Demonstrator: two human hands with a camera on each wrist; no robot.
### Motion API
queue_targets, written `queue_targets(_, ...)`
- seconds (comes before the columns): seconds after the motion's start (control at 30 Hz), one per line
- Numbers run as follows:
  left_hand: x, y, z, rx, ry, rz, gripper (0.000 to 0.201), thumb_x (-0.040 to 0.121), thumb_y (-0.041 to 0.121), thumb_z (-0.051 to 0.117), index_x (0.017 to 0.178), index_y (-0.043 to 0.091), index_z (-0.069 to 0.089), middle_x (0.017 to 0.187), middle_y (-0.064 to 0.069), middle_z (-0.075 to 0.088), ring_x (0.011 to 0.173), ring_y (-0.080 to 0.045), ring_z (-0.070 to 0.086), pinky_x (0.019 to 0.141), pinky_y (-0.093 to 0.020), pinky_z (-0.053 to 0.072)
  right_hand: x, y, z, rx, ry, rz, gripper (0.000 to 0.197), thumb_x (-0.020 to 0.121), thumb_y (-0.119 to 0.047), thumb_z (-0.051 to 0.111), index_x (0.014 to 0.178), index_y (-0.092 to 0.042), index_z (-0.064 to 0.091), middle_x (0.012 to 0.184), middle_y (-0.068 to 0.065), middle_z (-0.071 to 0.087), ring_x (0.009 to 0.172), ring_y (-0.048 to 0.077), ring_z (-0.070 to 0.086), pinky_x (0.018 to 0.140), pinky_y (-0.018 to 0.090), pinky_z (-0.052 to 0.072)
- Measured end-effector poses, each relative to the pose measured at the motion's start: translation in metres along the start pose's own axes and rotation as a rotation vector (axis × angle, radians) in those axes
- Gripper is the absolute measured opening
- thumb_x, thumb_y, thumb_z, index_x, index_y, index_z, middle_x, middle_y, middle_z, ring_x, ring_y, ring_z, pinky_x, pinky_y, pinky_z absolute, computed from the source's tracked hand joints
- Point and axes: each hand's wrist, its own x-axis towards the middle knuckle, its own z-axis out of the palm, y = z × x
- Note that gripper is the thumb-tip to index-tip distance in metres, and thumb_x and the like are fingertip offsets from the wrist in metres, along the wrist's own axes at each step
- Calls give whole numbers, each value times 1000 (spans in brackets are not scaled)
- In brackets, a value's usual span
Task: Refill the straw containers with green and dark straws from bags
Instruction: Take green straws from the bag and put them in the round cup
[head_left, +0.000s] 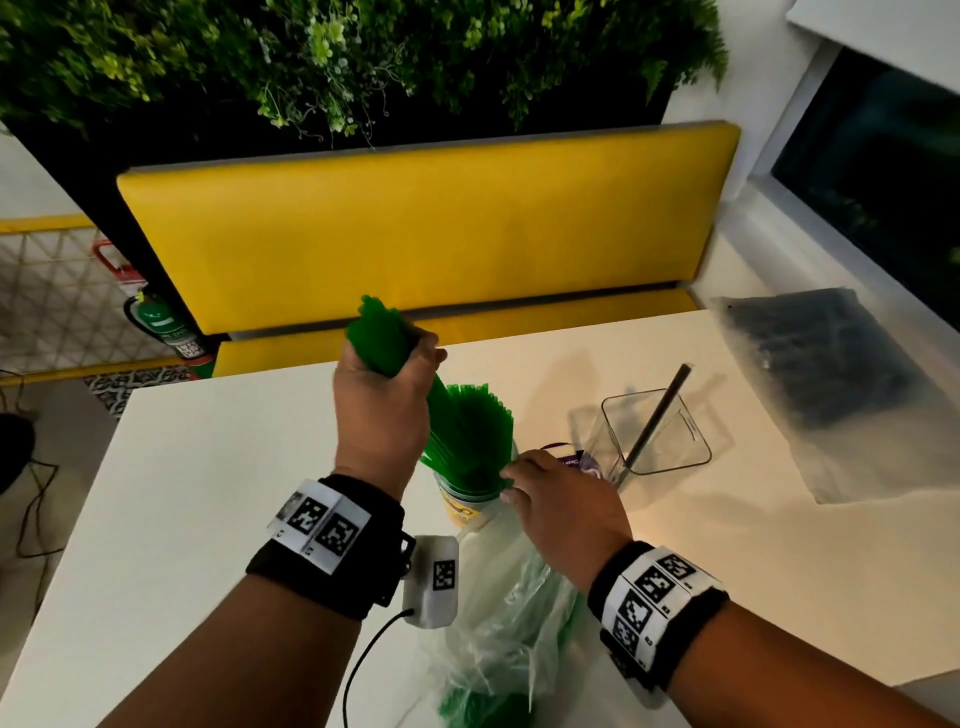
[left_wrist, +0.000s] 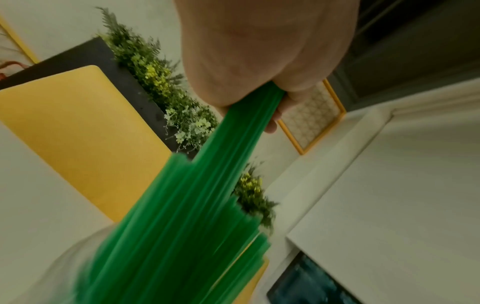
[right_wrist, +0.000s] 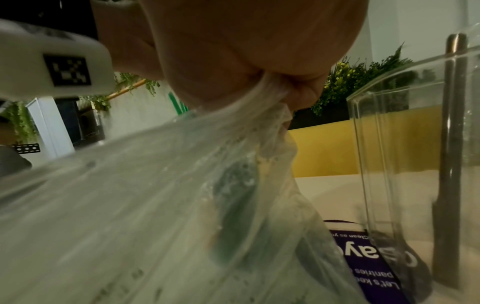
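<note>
From the head camera I see my left hand (head_left: 382, 402) closed in a fist round a bundle of green straws (head_left: 457, 421), whose lower ends reach into a round cup (head_left: 462, 501) on the white counter (head_left: 208, 467). My right hand (head_left: 563, 506) sits just beside that cup, fingers curled, pinching the top of a clear plastic bag (head_left: 498, 597) that trails toward me with more green straws showing at its near end. To the right stands a clear square container (head_left: 657, 431) with one dark straw (head_left: 660, 415) leaning in it, and further right a bag of dark straws (head_left: 826, 358) lies flat (blurred, so the count is beyond me).

The left wrist camera shows the left hand (left_wrist: 259, 51) wrapped tightly about the green straws (left_wrist: 182, 216), which fan out toward the lens.

The right wrist camera shows the right hand (right_wrist: 241, 51) with fingers (right_wrist: 303, 94) gathered on the bunched plastic bag (right_wrist: 155, 195). The clear container (right_wrist: 405, 164) stands just beside it, the dark straw (right_wrist: 449, 144) upright within.
</note>
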Motion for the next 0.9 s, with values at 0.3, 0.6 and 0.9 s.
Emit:
queue_targets(0.3, -8, -41, -24, 425, -436, -290, 86, 70, 32, 88, 139, 37, 36, 138, 2, 46, 124, -17, 50, 94, -32, 51, -3, -1, -5, 15, 12, -8, 30, 98, -44, 42, 125, -36, 54, 126, -12, 56, 103, 18, 64, 89, 41, 45)
queue_targets(0.6, -19, -40, 11, 1420, -828, 513, 61, 95, 61, 40, 147, 30, 36, 161, 2, 29, 149, -21, 20, 120, -47, 19, 0, -9, -7, -43, -37, 53, 35, 100, -46, 37, 121, -28, 58, 128, -7, 55, 98, 23, 66, 81, 36, 49)
queue_targets(0.9, -4, -50, 7, 1331, -694, 579, 22, 89, 37, 60, 105, 23, 67, 110, 2, 67, 105, -28, 60, 79, -40, 51, -5, -6, -7, 50, 14, 12, 31, 99, -44, 41, 125, -34, 54, 129, -12, 53, 102, 18, 64, 86, 38, 46)
